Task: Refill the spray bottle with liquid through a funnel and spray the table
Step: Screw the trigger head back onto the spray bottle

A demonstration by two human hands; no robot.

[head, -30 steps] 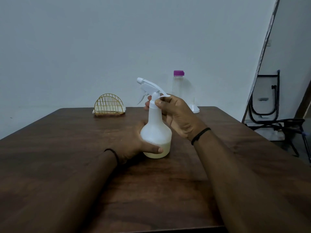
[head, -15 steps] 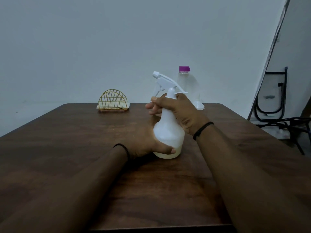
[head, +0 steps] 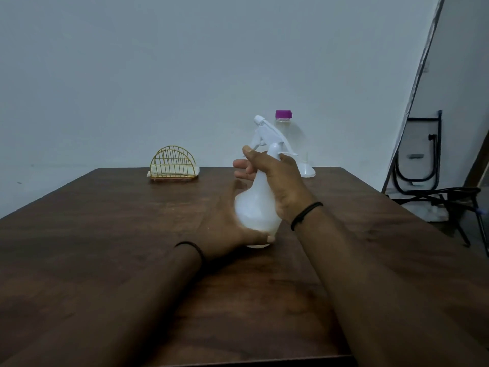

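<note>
A white spray bottle (head: pixel 258 207) with a trigger head stands near the middle of the dark wooden table (head: pixel 119 234), leaning slightly to the left. My right hand (head: pixel 275 178) grips its neck just under the trigger head. My left hand (head: pixel 227 229) cups the rounded base, its thumb across the front. Behind them stands a clear bottle with a purple cap (head: pixel 283 114), mostly hidden by the sprayer. A white funnel (head: pixel 307 169) sits upside down on the table's far edge.
A gold wire napkin holder (head: pixel 173 163) stands at the back left of the table. A plain wall runs close behind the far edge. Black folded metal frames (head: pixel 423 170) lean and lie on the floor beyond the table's right side.
My right hand slid from pinching the collar to wrapping round the bottle's neck. The bottle now leans a little to the left. My left hand stayed at the base.
</note>
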